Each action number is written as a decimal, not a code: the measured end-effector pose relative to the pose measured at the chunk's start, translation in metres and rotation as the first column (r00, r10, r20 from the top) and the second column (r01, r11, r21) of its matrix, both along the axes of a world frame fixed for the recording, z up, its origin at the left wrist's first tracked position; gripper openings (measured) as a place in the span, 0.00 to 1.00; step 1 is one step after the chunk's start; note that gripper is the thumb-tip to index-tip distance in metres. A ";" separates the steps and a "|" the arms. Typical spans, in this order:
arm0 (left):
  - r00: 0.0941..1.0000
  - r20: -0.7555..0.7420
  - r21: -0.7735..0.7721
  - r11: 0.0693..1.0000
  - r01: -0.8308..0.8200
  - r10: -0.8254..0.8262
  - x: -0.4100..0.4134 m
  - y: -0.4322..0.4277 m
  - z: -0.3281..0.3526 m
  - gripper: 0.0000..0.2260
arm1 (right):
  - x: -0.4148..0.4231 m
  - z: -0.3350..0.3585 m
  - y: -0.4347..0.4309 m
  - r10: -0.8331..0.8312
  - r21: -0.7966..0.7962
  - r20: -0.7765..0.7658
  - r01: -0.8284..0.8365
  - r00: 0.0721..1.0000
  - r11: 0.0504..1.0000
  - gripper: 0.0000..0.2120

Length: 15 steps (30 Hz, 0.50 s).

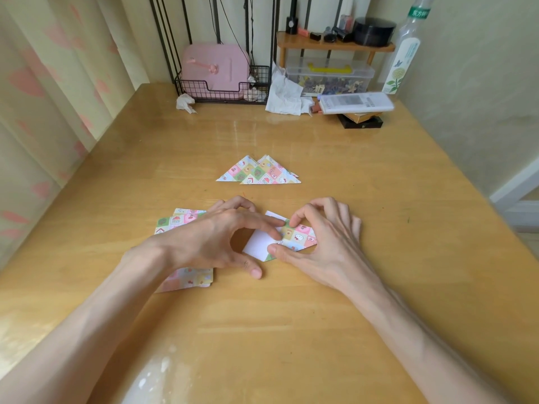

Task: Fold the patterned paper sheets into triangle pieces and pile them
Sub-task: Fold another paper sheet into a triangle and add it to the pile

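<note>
Two bare hands fold a patterned paper sheet (259, 244) on a wooden table (262, 330).
The sheet lies flat between the hands. The right hand (323, 240) pinches its folded, patterned flap between curled thumb and forefinger. The left hand (210, 237) grips nothing and presses its forefinger tip on the sheet. A stack of unfolded sheets (175, 221) lies under the left wrist. A pile of folded triangles (259, 172) sits beyond both hands.

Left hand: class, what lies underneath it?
A stack of patterned sheets, corners showing on either side of the left hand. Its middle is covered, so the count is unknowable.
</note>
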<state>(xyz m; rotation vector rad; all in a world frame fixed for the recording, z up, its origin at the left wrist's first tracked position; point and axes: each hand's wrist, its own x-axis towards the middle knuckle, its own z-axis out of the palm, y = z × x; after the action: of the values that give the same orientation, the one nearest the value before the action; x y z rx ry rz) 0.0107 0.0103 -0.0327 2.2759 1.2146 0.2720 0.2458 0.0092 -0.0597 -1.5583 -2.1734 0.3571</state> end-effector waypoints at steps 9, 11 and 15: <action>0.999 0.031 -0.008 1.000 0.016 -0.016 0.000 0.000 0.001 0.30 | -0.005 0.001 0.000 0.022 -0.036 -0.019 -0.023 1.000 0.999 0.31; 1.000 0.021 -0.018 1.000 0.010 -0.009 0.001 -0.001 0.002 0.31 | -0.006 0.001 -0.001 0.016 -0.035 -0.022 -0.016 1.000 0.999 0.32; 1.000 0.021 -0.022 1.000 0.013 -0.013 0.002 0.000 0.003 0.32 | -0.009 0.003 -0.001 0.004 -0.046 0.020 -0.003 1.000 0.999 0.39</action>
<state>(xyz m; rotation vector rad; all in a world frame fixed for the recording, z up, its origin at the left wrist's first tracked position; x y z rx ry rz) 0.0130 0.0103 -0.0295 2.2561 1.1859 0.2759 0.2372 0.0084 -0.0570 -1.5891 -2.1978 0.3977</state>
